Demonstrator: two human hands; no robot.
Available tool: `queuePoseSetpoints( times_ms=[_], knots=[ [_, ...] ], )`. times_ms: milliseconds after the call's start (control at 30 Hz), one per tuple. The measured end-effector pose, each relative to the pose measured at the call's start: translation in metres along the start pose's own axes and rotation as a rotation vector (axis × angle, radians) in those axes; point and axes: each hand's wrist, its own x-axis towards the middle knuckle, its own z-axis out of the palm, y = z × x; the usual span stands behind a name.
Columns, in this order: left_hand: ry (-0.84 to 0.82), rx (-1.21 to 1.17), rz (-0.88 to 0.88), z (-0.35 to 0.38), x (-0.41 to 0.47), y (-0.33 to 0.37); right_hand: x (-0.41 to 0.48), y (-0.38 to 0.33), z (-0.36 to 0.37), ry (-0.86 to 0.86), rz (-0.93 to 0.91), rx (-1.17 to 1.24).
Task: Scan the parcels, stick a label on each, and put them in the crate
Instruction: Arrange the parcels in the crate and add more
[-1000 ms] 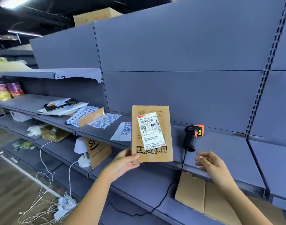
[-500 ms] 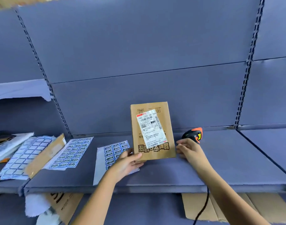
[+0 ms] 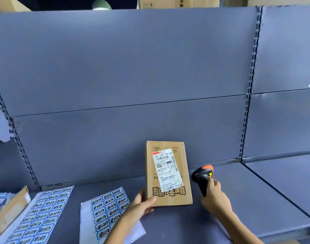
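Observation:
My left hand [image 3: 141, 206] grips the lower left corner of a flat brown cardboard parcel [image 3: 170, 196], holding it upright above the grey shelf [image 3: 238, 205]. A white shipping label [image 3: 166, 169] with barcodes is stuck slantwise on its face. Just right of the parcel, my right hand [image 3: 214, 196] grips the handle of a black scanner with an orange tip [image 3: 202, 175]. Two sheets of blue stickers lie on the shelf to the left: a sticker sheet [image 3: 110, 212] under my left wrist and another sticker sheet [image 3: 39, 213] farther left. No crate is in view.
A strip of brown cardboard [image 3: 8, 212] lies across the papers at the far left. The shelf's grey back panel [image 3: 133, 85] rises behind everything, with slotted uprights [image 3: 247, 120] at each side. Cardboard boxes [image 3: 177, 2] sit on top.
My right hand reached to the scanner and closed round its handle. The view has moved in closer to the shelf; the parcel stays upright in my left hand.

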Motion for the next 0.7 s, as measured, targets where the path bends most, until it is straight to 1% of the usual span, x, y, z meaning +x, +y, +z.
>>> queuePoseSetpoints(
  times_ms=[33, 67, 133, 200, 267, 400, 500, 600, 700],
  knots=[
    [-0.011, 0.097, 0.005, 0.002, 0.002, 0.001, 0.004, -0.001, -0.002, -0.012, 0.041, 0.076],
    [-0.016, 0.145, 0.005, 0.005, 0.003, 0.002, 0.007, -0.001, -0.006, -0.007, 0.078, 0.180],
    [-0.015, 0.200, 0.019, 0.009, 0.007, 0.000, 0.008, -0.002, -0.010, 0.043, 0.128, 0.414],
    [0.017, 0.241, 0.033, 0.010, 0.008, 0.000, 0.005, -0.001, -0.010, 0.062, 0.149, 0.579],
    [0.037, 0.266, 0.021, 0.007, 0.015, 0.001, 0.000, -0.005, -0.007, 0.032, 0.147, 0.653],
    [0.015, 0.258, 0.014, 0.008, 0.021, 0.006, -0.004, -0.007, 0.003, -0.015, 0.122, 0.808],
    [0.007, 0.271, 0.020, 0.006, 0.023, 0.004, -0.011, -0.013, 0.006, 0.050, 0.087, 0.935],
    [-0.006, 0.249, 0.032, 0.005, 0.026, 0.005, -0.029, -0.025, -0.006, 0.123, -0.017, 1.060],
    [-0.017, 0.196, 0.020, 0.006, 0.026, 0.006, -0.057, -0.045, -0.022, 0.065, -0.158, 1.174]
  ],
)
